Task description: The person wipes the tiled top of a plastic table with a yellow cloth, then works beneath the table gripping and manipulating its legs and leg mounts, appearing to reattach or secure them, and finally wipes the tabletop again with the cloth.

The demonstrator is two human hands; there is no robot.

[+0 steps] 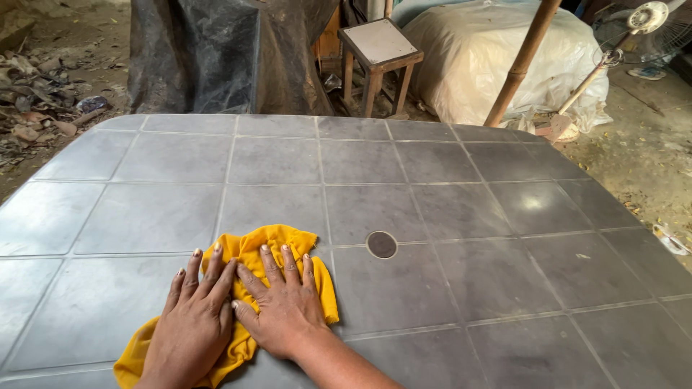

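Two hands lie flat on a yellow cloth (277, 241), both palms down w/ fingers spread, nothing gripped. Left hand (193, 324) covers the cloth's lower-left part, fingers pointing up and slightly right. Right hand (282, 306) sits just beside it on the cloth's middle; the two touch or nearly touch at the index fingers. Neither hand curls round the fabric, they just press on it, open.

Cloth is bunched and crumpled, lying on the near-left part of a grey table (447, 209) w/ a moulded tile pattern. One end of the cloth pokes out above the fingertips, another trails toward the bottom edge under the left wrist. A round capped hole (381, 244) sits near the table's centre, just right of the cloth, not touching it. Tabletop looks dull w/ a few pale marks and a light glare spot on the right.

Behind the table: small wooden stool (379, 54), a dark tarp (216, 57) over something bulky, a big pale plastic-wrapped bundle (476, 57), a slanted bamboo pole (520, 61) and a standing fan (645, 21) at far right. Ground is dirt w/ dry leaves.
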